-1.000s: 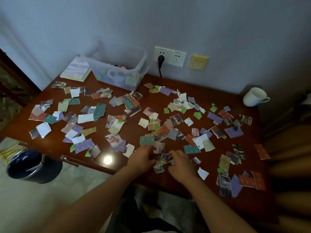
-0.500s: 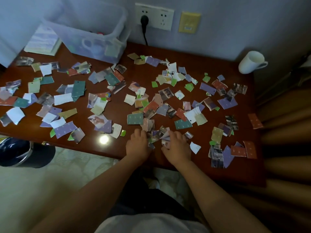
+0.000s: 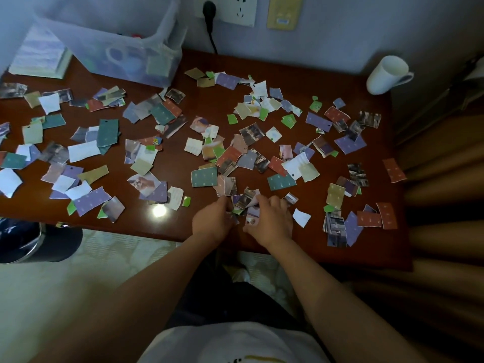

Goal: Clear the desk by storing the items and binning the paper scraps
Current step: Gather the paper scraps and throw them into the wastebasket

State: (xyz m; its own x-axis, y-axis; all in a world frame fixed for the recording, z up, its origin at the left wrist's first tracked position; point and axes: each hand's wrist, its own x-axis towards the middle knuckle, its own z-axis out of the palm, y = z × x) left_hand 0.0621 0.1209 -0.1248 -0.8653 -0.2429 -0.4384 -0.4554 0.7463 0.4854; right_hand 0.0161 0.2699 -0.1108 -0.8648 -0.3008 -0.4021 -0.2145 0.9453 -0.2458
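Many torn paper scraps (image 3: pixel 230 155) in purple, green, red, white and photo prints lie scattered over the dark red desk (image 3: pixel 183 221). My left hand (image 3: pixel 212 221) and my right hand (image 3: pixel 269 221) rest side by side at the desk's front edge, fingers curled around a small bunch of scraps (image 3: pixel 246 203) gathered between them. A dark round bin (image 3: pixel 34 242) stands on the floor below the desk's front left corner. A clear plastic storage box (image 3: pixel 117 48) holding several items sits at the back left.
A notebook (image 3: pixel 39 56) lies left of the storage box. A white mug (image 3: pixel 387 74) stands at the back right corner. A wall socket with a black plug (image 3: pixel 209 9) is behind the desk. Brown curtain folds (image 3: pixel 445 179) hang along the right side.
The view has tilted down and closer to the desk. My two hands have drawn together at the front edge, pulling nearby scraps into a bunch between them.
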